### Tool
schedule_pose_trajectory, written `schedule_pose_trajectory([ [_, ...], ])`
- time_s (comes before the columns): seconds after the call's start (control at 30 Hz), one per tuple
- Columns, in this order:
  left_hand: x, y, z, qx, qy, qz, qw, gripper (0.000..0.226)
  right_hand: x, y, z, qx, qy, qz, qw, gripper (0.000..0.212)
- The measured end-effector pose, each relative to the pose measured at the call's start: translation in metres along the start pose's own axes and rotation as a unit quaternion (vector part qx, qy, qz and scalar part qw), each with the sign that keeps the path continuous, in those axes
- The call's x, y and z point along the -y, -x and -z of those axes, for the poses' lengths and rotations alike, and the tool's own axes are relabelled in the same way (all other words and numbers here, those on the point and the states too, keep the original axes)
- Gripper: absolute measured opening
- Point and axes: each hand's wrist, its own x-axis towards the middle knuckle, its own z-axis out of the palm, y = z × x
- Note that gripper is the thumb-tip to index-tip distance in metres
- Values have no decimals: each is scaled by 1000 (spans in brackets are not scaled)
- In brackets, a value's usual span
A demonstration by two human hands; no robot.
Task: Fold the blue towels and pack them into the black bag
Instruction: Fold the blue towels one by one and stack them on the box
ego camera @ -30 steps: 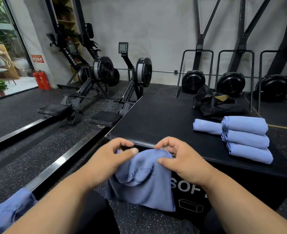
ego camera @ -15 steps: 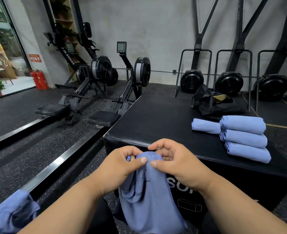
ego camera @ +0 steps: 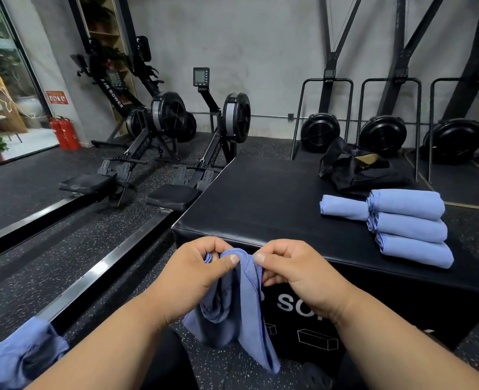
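Both the left hand and right hand pinched the top hem of a limp, light blue towel, which hung soft and was probably best held at its corners.

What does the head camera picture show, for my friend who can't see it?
Two hands, left and right, pinch the top edge of a blue towel that hangs down in front of a black box. On the box lie four folded towels and a black bag, with rowers behind.
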Motion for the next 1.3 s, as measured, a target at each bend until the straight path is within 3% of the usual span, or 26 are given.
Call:
schedule_pose_trajectory([
  [0.23, -2, 3, -3, -41, 22, -14, 999, 13, -6, -5, -2, -70, -64, -10, 995, 19],
  [0.5, 2, 2, -13, -26, 4, 27, 999, 41, -1, 0, -10, -45, -66, 6, 997, 20],
  [0.93, 5, 5, -18, -31, 23, 44, 998, 49, -12, 0, -8, -48, 6, 26, 999, 19],
  [1.07, 4, 5, -19, -44, 33, 46, 997, 50, -12, 2, -5, -23, -11, 29, 999, 8],
  [1.17, 4, 4, -18, -62, 40, 49, 996, 50, -10, 5, -5, 13, -56, 33, 998, 23],
  [1.3, 5, 3, -19, -64, 24, 46, 997, 48, -13, 6, -6, -3, -30, 42, 999, 29],
])
